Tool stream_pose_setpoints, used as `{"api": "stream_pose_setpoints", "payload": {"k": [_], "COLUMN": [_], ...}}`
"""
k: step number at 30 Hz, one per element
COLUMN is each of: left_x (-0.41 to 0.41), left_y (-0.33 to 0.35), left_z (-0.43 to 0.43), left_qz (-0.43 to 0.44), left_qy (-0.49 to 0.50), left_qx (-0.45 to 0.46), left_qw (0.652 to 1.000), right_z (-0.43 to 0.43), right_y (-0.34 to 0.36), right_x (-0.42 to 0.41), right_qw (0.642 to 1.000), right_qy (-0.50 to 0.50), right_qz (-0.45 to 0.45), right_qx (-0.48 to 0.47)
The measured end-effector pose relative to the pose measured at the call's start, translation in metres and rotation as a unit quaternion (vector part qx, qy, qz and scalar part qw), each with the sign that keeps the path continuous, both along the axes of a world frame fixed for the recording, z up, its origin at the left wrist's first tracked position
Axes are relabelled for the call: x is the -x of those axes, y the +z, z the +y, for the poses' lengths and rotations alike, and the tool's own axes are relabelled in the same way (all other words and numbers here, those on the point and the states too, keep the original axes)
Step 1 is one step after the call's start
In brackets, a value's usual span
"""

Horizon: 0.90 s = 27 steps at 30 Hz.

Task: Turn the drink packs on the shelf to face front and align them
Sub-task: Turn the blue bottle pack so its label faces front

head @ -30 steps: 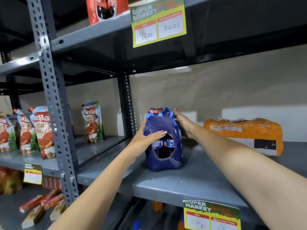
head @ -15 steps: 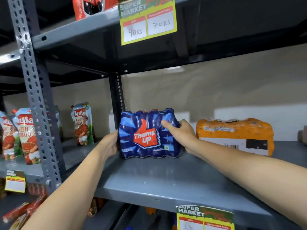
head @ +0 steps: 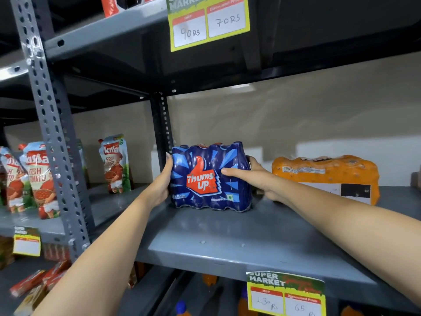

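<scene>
Both hands clasp the blue drink pack (head: 208, 177): the left hand (head: 160, 187) cupped on its left end, the right hand (head: 255, 180) wrapped round the right end with the thumb across the front. It stands towards the back left of the shelf (head: 250, 242), logo facing out, by the rear upright. To finish well, I'd slide it square to the front edge rather than lift it. The orange drink pack (head: 325, 177) further right shows a barcode side; its front is hidden, and its right end is hard to make out.
</scene>
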State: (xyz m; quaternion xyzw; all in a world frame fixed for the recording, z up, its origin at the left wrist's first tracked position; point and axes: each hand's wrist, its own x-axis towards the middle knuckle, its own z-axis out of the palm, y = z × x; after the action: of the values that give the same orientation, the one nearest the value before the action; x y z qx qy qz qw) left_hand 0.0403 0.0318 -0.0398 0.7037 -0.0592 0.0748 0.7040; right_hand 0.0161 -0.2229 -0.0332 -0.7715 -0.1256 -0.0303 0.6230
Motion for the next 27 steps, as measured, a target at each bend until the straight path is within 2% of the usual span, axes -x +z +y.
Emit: {"api": "stream_pose_setpoints", "payload": {"k": [3, 8, 18, 27], "left_x": [0.008, 0.024, 0.088, 0.121], "left_y": [-0.004, -0.006, -0.014, -0.015], "left_z": [0.003, 0.007, 0.012, 0.016], "left_qz": [-0.024, -0.037, -0.033, -0.047], "left_qy": [-0.022, -0.02, -0.01, -0.022], "left_qx": [-0.041, -0.052, -0.011, -0.027], "left_qw": [0.999, 0.998, 0.999, 0.998], "right_z": [0.002, 0.004, 0.004, 0.002], "right_y": [-0.002, -0.005, -0.011, -0.014], "right_x": [0.003, 0.019, 0.08, 0.111], "right_qw": [1.0, 0.999, 0.999, 0.998], "right_qy": [-0.004, -0.012, 0.002, 0.009], "right_qz": [0.002, -0.015, -0.039, -0.055], "right_qx": [-0.021, -0.03, -0.033, -0.017]}}
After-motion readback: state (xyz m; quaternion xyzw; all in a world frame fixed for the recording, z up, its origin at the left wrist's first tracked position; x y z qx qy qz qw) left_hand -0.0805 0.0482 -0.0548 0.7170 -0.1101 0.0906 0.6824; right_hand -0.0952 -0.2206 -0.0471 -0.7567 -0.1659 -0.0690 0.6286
